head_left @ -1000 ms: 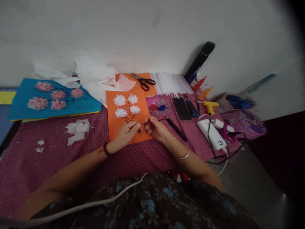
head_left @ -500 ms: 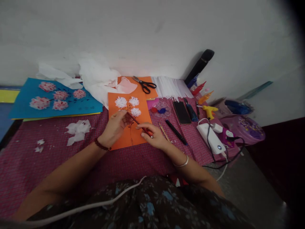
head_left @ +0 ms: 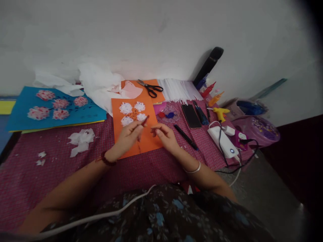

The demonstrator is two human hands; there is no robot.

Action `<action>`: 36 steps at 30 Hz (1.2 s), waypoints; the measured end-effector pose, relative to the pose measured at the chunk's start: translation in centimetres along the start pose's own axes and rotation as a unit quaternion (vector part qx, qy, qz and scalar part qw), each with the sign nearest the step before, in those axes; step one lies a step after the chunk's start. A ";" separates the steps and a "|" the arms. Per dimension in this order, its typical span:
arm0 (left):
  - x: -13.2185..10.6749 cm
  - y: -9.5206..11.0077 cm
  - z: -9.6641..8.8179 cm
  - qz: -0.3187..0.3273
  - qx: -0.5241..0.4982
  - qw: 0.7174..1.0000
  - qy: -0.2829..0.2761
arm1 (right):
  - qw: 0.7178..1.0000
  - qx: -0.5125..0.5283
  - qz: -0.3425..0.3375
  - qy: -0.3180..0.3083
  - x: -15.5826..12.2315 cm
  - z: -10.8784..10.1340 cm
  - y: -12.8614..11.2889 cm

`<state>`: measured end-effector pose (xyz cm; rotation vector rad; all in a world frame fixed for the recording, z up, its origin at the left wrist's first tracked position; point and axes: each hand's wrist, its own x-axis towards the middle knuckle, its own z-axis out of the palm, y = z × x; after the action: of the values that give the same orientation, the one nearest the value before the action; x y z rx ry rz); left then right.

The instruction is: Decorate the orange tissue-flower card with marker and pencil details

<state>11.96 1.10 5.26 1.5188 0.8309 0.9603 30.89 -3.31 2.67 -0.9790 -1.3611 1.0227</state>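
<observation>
My left hand (head_left: 129,137) is closed around a slim dark-red stick (head_left: 145,120), a pencil or brush by its look. Only one end shows past the fingers; the rest is hidden. Just to the right, my right hand (head_left: 165,136) hovers with loosely curved fingers, and nothing shows in it. Both hands are over an orange sheet (head_left: 148,146). White crumpled-paper blossoms (head_left: 125,108) are on its upper half, with small dark marks between them and a thin dark stem line below.
Behind lie black-handled scissors (head_left: 151,89) and white tissue paper (head_left: 97,80). A blue sheet (head_left: 20,114) with pinkish blossoms is at left. Rightward are a paint palette (head_left: 174,113), black marker (head_left: 186,137), phone (head_left: 191,116), yellow glue gun (head_left: 221,113) and white power bank (head_left: 222,143).
The dark-red stick spanned both hands before; now only my left hand holds it, its end pointing up and right. My right hand has let go and moved slightly right.
</observation>
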 end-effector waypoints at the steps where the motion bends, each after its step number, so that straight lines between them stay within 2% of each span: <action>1: -0.2 -0.2 0.2 0.004 0.045 0.998 -0.034 | 0.999 0.025 0.018 0.023 0.1 -0.2 0.1; 3: -0.7 -0.8 0.8 0.013 0.098 0.993 -0.064 | 0.997 0.060 0.029 0.042 0.2 -0.5 0.2; 5: -1.0 -1.3 1.3 0.020 0.108 0.992 -0.060 | 0.996 0.070 0.026 0.043 0.2 -0.6 0.0; 13: -1.4 -2.0 1.6 0.024 0.095 0.994 -0.049 | 0.998 0.055 0.034 0.028 0.3 -0.1 -0.2; 23: -1.3 -1.8 1.5 0.037 0.063 0.996 -0.050 | 0.994 0.074 0.077 -0.034 0.5 0.3 0.8; 25: -1.3 -2.0 1.4 0.032 0.057 0.997 -0.044 | 0.996 0.048 0.066 -0.042 1.4 -1.2 0.4; 26: -1.3 -2.1 1.3 0.026 0.050 0.998 -0.038 | 0.997 0.020 0.059 -0.039 2.2 -2.6 0.0; 28: -1.3 -2.3 1.2 0.009 0.027 0.999 -0.029 | 0.995 -0.085 0.049 0.028 4.5 -6.8 -0.7; 29: -1.3 -2.4 1.2 -0.001 0.012 1.000 -0.028 | 0.981 -0.164 0.054 0.084 5.7 -9.4 -1.1; 30: -1.2 -2.5 1.2 -0.012 -0.003 0.999 -0.030 | 0.952 -0.261 0.069 0.144 6.8 -12.0 -1.4; 31: -1.2 -2.5 1.2 -0.023 -0.020 0.999 -0.031 | 0.906 -0.368 0.091 0.190 7.7 -14.7 -1.5; 32: -1.2 -2.4 1.3 -0.034 -0.036 0.998 -0.031 | 0.846 -0.475 0.125 0.206 8.3 -17.1 -1.6; 34: -1.1 -2.1 1.4 -0.058 -0.066 0.996 -0.030 | 0.717 -0.629 0.255 0.157 8.6 -20.7 -1.3; 36: -1.2 -1.7 1.6 -0.080 -0.094 0.992 -0.036 | 0.683 -0.650 0.309 0.125 8.0 -22.7 -0.8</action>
<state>12.87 -0.37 3.28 1.2971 0.7748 0.8361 53.27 4.98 5.85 -2.6712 -1.4567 0.1241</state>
